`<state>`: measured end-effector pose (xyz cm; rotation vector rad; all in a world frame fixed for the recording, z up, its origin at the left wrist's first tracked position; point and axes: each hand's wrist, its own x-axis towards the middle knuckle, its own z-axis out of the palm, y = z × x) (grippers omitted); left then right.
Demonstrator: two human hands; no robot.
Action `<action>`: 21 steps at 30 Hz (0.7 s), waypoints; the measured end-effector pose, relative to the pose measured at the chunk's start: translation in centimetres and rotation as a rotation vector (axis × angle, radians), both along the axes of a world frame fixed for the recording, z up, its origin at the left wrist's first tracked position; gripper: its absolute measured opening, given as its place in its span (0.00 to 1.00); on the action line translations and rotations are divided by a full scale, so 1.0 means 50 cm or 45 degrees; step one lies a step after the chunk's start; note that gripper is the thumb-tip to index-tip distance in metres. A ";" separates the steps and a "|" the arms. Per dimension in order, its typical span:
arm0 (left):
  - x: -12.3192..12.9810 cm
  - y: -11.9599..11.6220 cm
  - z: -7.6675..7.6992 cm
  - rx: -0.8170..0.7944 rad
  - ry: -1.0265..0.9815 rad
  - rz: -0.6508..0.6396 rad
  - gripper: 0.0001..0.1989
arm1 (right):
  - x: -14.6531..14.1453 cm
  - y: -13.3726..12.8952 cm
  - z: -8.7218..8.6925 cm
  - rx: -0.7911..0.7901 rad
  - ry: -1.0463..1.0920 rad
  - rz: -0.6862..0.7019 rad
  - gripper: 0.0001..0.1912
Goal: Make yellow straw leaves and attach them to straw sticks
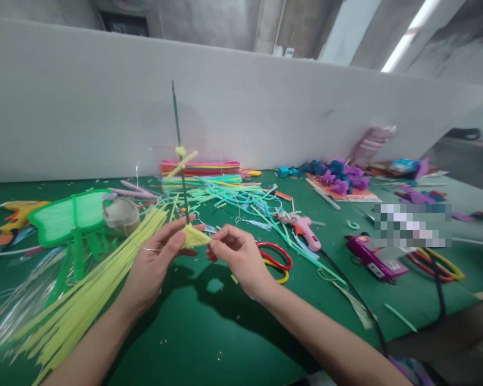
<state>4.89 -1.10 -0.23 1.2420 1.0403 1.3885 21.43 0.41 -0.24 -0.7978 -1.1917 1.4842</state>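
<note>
A yellow fuzzy piece [195,236], roughly triangular, is held between my two hands above the green table. The fingers and thumb of my left hand [161,254] close on its left side. My right hand [235,256] pinches its right tip between thumb and forefinger. A thin dark green stem [176,118] rises upright from the yellow piece, with a small yellow knot and a short yellow strip crossing it partway up. A fine wire sticks out to the left of my left hand.
Yellow pipe cleaners [100,284] lie beside my left forearm, near a green fuzzy shape [70,217]. Red and yellow scissors [276,257], a pink glue gun [306,231] and its black cord are to the right. Purple flowers [342,179] sit farther back by the white partition [241,107].
</note>
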 end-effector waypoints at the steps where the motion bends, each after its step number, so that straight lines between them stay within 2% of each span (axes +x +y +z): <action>1: 0.001 0.000 -0.001 0.000 0.001 -0.001 0.19 | 0.000 0.001 -0.001 -0.009 0.006 -0.007 0.06; 4: 0.002 0.001 -0.002 0.008 0.000 0.004 0.19 | 0.002 0.003 -0.004 -0.042 0.041 0.005 0.07; 10: 0.002 0.005 -0.007 0.019 0.016 0.037 0.21 | 0.006 0.005 -0.016 -0.157 0.214 0.152 0.11; 15: 0.007 0.004 -0.010 0.010 -0.016 0.040 0.20 | 0.001 0.002 -0.022 -0.113 0.181 0.109 0.11; 21: 0.009 -0.002 -0.006 -0.036 -0.016 -0.037 0.22 | 0.001 0.001 -0.022 -0.006 0.050 0.015 0.12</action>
